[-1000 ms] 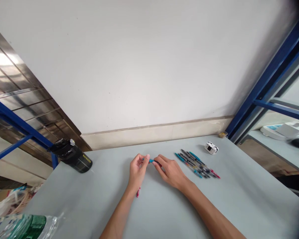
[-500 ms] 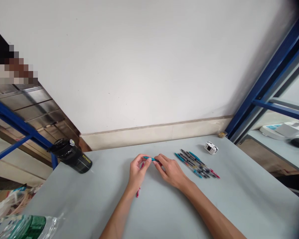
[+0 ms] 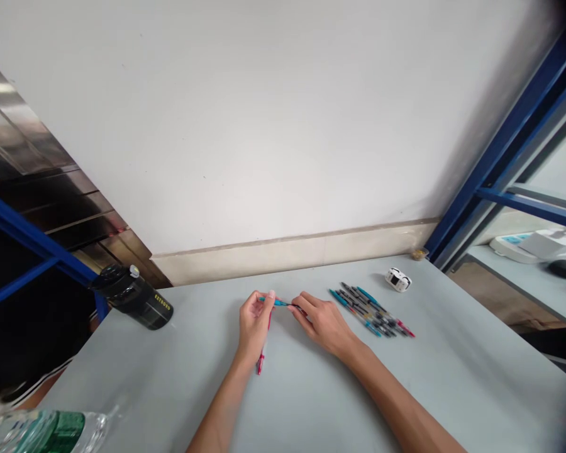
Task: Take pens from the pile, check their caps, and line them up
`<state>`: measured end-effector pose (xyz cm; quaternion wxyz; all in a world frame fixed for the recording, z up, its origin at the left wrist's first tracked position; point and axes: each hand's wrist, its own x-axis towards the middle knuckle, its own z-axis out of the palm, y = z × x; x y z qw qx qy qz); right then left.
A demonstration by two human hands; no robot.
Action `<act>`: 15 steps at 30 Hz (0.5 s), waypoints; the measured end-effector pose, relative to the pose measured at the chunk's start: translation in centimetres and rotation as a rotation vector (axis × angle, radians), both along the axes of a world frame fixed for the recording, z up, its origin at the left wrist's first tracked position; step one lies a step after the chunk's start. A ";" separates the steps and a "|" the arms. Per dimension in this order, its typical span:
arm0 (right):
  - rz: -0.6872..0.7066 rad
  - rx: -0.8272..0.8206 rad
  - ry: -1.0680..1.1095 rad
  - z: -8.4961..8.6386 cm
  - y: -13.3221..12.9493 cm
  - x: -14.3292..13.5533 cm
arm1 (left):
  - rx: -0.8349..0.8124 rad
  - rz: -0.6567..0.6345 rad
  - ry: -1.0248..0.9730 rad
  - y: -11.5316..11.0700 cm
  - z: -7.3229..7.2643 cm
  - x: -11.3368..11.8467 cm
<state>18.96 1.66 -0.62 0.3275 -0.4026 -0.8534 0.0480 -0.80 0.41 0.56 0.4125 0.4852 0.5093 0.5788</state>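
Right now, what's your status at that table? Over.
Both hands, left and right, pinch one teal pen between them. Red pen tucked in left hand. Pen pile lies right of hands, apart. Nothing between.

The grey table (image 3: 453, 377) carried a row of pens (image 3: 371, 309) near its centre. A small white device (image 3: 399, 280) lay just beyond the pens. A black bottle (image 3: 133, 296) lay far left of them, and a clear plastic bottle (image 3: 42, 431) farther left, nearest the viewer.
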 end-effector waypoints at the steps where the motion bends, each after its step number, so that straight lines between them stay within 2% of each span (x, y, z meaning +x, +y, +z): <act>1: 0.001 0.012 -0.008 0.1 0.0 0.1 | -0.006 0.010 -0.029 0.1 -0.1 -0.1; 5: -0.010 0.040 -0.036 0.4 0.2 0.3 | -0.019 0.056 -0.132 0.5 -0.5 -0.4; 8: -0.024 0.054 -0.033 0.5 0.3 0.4 | -0.009 0.024 -0.182 0.7 -0.7 -0.5; 15: -0.038 0.081 -0.026 0.4 0.7 0.7 | -0.005 0.054 -0.176 0.6 -0.5 -0.6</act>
